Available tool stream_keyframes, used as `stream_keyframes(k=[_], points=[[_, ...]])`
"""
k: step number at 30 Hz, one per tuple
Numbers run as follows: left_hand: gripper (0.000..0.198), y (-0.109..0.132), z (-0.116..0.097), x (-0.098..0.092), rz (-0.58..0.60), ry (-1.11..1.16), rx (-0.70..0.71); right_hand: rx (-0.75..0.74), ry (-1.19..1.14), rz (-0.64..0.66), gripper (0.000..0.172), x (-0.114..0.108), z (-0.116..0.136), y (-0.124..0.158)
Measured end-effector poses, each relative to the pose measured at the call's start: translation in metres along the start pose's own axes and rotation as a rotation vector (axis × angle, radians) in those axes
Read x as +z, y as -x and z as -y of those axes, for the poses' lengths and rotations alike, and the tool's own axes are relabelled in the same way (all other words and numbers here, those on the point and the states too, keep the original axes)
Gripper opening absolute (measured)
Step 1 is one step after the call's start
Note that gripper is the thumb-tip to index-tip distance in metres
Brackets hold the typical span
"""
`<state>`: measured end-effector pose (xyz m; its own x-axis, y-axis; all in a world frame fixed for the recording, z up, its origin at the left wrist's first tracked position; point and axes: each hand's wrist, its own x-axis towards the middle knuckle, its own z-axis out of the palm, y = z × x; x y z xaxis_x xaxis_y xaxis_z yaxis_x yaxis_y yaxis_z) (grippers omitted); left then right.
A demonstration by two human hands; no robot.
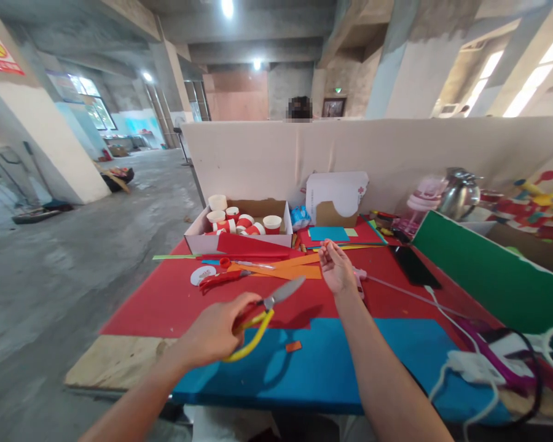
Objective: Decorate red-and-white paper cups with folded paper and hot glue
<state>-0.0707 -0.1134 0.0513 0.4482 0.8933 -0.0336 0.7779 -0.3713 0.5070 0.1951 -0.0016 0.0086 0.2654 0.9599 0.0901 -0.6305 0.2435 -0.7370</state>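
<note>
The left hand is closed around the yellow loop handles of a pair of scissors, blades together, held above the blue sheet on the worktop. The right hand, raised over the red covering, pinches a small orange paper scrap between its fingertips. Rigid, moderately light steel, the scissors are best gripped at the handles; the scrap looks flimsy and easily creased.

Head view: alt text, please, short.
The left hand holds yellow-handled scissors over a red and blue table, while the right hand pinches a small orange scrap. Behind them stands a box of paper cups.
</note>
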Motion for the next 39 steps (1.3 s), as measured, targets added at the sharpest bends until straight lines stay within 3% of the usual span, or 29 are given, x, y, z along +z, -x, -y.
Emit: stream_keyframes(k=[5, 12, 17, 39], points=[[0.043, -0.026, 0.012, -0.009, -0.241, 0.109, 0.006, 0.066, 0.008, 0.036, 0.026, 0.009, -0.002, 0.007], [0.042, -0.052, -0.009, 0.011, -0.115, -0.281, 0.074, 0.172, 0.07, 0.109, 0.027, 0.018, -0.01, 0.017], [0.037, -0.058, -0.018, 0.01, -0.065, -0.397, 0.035, 0.178, 0.054, 0.124, 0.027, 0.017, -0.01, 0.016], [0.032, -0.062, -0.022, 0.006, -0.033, -0.483, 0.059, 0.203, 0.002, 0.159, 0.029, 0.016, -0.016, 0.015]])
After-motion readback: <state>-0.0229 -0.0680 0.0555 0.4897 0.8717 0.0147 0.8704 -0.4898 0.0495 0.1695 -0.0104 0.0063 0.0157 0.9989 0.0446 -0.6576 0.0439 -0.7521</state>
